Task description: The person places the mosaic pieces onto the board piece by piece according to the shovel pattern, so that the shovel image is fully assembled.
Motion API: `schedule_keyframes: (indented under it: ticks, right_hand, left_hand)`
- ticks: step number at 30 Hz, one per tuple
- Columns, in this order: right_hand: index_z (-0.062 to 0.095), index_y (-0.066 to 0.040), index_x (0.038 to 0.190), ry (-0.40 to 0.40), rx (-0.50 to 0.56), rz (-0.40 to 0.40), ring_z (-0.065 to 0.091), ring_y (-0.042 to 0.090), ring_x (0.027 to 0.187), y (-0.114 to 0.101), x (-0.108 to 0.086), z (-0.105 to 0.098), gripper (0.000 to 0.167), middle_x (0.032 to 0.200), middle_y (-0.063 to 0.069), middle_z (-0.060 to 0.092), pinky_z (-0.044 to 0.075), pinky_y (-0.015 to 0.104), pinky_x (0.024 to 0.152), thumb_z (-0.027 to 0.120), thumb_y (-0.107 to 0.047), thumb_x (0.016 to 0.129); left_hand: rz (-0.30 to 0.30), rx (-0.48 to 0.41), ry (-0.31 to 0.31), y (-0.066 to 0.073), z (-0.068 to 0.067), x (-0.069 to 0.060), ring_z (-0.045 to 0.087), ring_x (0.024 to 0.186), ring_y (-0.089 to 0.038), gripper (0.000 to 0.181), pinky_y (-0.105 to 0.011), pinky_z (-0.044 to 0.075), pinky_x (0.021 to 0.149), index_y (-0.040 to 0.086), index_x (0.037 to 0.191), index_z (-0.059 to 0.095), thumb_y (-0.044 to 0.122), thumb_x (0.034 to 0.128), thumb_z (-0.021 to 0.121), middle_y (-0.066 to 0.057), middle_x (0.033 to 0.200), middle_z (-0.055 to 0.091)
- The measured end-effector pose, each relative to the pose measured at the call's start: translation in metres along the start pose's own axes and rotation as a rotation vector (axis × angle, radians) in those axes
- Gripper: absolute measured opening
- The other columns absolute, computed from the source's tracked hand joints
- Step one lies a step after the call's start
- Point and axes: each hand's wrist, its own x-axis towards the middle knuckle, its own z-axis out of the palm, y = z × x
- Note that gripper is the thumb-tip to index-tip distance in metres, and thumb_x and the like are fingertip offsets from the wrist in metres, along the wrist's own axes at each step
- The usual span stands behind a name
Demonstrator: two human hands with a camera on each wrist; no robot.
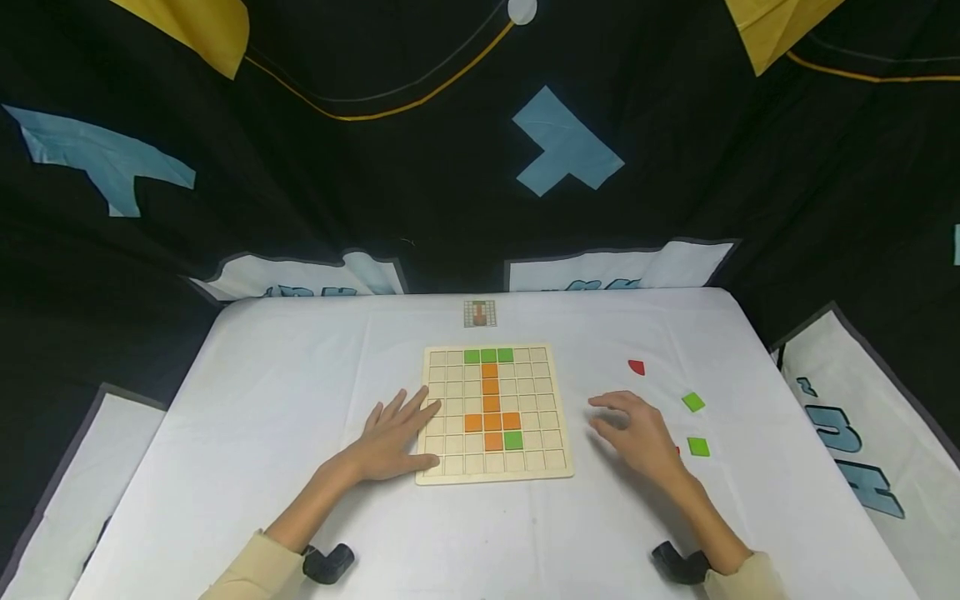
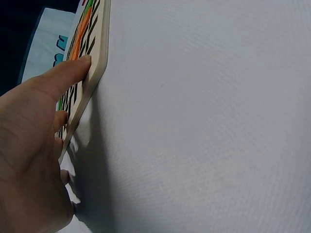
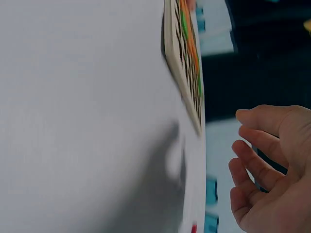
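A wooden grid board lies on the white table. Three green square tiles fill part of its top row, orange tiles run down the middle, and one green tile sits low beside an orange one. My left hand rests on the board's left edge, fingers spread; its thumb touches the rim in the left wrist view. Off the board's right side, my right hand hovers above the table with loosely bent fingers and nothing between them.
Right of the board lie a red quarter-round piece, a green tile and another green tile. A bit of red shows beside the right wrist, mostly hidden. Behind the board is a small pattern card. Dark printed cloth hangs behind.
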Motion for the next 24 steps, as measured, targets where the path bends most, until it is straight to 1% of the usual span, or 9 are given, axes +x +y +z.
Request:
schedule_keyframes:
  ticks: [2,6,9,12,15,17,19,24]
  right_hand:
    - [0.073,-0.003,0.114,0.033,-0.011,0.017,0.063,0.034,0.108,0.011,-0.003,-0.014,0.029,0.117,0.013,0.068,0.053,0.052,0.086,0.078,-0.005,0.085]
    - [0.070,0.001,0.119,0.091,0.000,0.068,0.060,0.036,0.108,0.033,-0.009,-0.040,0.031,0.122,0.019,0.065,0.049,0.053,0.086,0.074,-0.007,0.089]
    - [0.067,0.003,0.123,0.122,-0.004,0.138,0.057,0.039,0.109,0.048,-0.012,-0.056,0.035,0.125,0.024,0.061,0.046,0.056,0.088,0.072,-0.011,0.092]
    - [0.063,0.005,0.127,0.132,-0.031,0.229,0.053,0.044,0.114,0.061,-0.013,-0.067,0.040,0.132,0.029,0.054,0.046,0.058,0.089,0.070,-0.015,0.094]
    - [0.060,0.005,0.132,0.121,-0.046,0.318,0.049,0.047,0.119,0.072,-0.014,-0.074,0.043,0.138,0.031,0.047,0.047,0.058,0.088,0.068,-0.017,0.096]
    - [0.058,0.005,0.134,0.107,-0.049,0.361,0.048,0.048,0.120,0.078,-0.014,-0.076,0.045,0.140,0.032,0.045,0.049,0.057,0.087,0.067,-0.017,0.096]
    - [0.056,0.006,0.135,0.089,-0.056,0.383,0.048,0.049,0.121,0.084,-0.014,-0.078,0.047,0.140,0.033,0.044,0.051,0.057,0.088,0.067,-0.017,0.095]
    - [0.054,0.009,0.134,0.049,-0.078,0.392,0.051,0.049,0.116,0.094,-0.016,-0.077,0.049,0.132,0.035,0.049,0.050,0.056,0.088,0.068,-0.014,0.093]
  left_hand:
    - [-0.003,0.005,-0.003,-0.001,0.000,0.000,0.003,0.148,-0.046,0.085,-0.070,0.001,0.112,0.010,0.157,0.033,0.052,0.0906,0.065,-0.018,0.164,0.014]
    - [-0.002,0.007,-0.003,-0.002,0.001,0.000,0.002,0.148,-0.046,0.085,-0.070,0.001,0.111,0.010,0.157,0.032,0.053,0.0906,0.065,-0.018,0.165,0.013]
    - [-0.004,0.001,-0.006,-0.003,0.002,0.001,0.002,0.149,-0.045,0.086,-0.070,0.001,0.112,0.011,0.157,0.032,0.053,0.0905,0.065,-0.017,0.165,0.012]
    - [-0.003,-0.001,-0.005,-0.003,0.002,0.001,0.002,0.149,-0.045,0.086,-0.070,0.001,0.112,0.011,0.157,0.032,0.054,0.0904,0.065,-0.016,0.165,0.012]
    - [-0.001,-0.003,-0.001,-0.004,0.002,0.001,0.002,0.149,-0.044,0.086,-0.070,0.001,0.111,0.012,0.157,0.032,0.054,0.0905,0.065,-0.016,0.165,0.012]
    - [0.002,-0.006,0.004,-0.004,0.002,0.001,0.002,0.149,-0.044,0.085,-0.070,0.001,0.111,0.012,0.157,0.032,0.054,0.0905,0.065,-0.015,0.165,0.012]
    - [0.004,-0.008,0.003,-0.003,0.002,0.001,0.002,0.149,-0.044,0.085,-0.070,0.001,0.111,0.012,0.157,0.032,0.053,0.0906,0.065,-0.015,0.165,0.012]
    - [0.005,-0.007,-0.001,-0.003,0.002,0.000,0.002,0.149,-0.045,0.085,-0.070,0.001,0.111,0.011,0.157,0.032,0.053,0.0907,0.065,-0.016,0.165,0.013]
